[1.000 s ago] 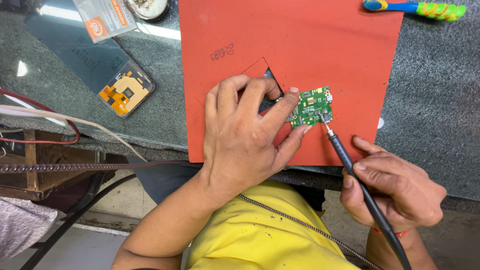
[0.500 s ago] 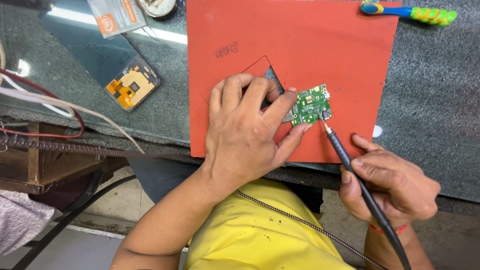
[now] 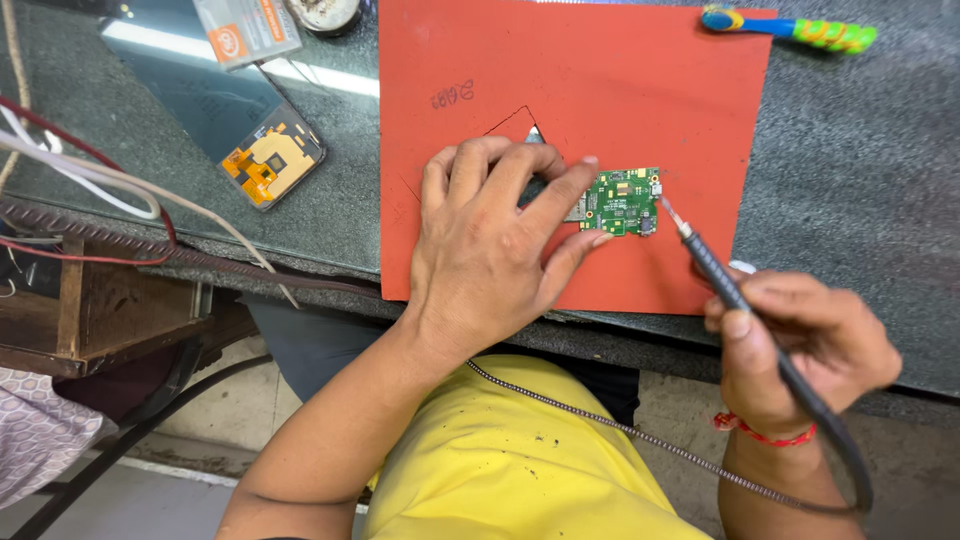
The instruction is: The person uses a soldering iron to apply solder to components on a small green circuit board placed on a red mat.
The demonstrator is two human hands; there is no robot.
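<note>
A small green circuit board (image 3: 622,202) lies on a red-orange mat (image 3: 620,90). My left hand (image 3: 490,245) rests flat on the mat and pins the board's left edge with thumb and forefinger. My right hand (image 3: 800,340) grips a black soldering iron (image 3: 745,310) like a pen, near the table's front edge. The iron's metal tip touches the board's right edge. A black cable runs from the iron back past my wrist.
A phone screen part with an orange flex (image 3: 270,160) lies on the dark table (image 3: 870,170) at left. A blue and green toothbrush (image 3: 790,27) sits at the mat's far right corner. Wires (image 3: 90,180) cross the left edge. A small packet (image 3: 245,30) lies at the back.
The iron's tip has stayed at the board's right edge while my left hand keeps pinning it. The view has shifted slightly; hands hold nearly the same pose.
</note>
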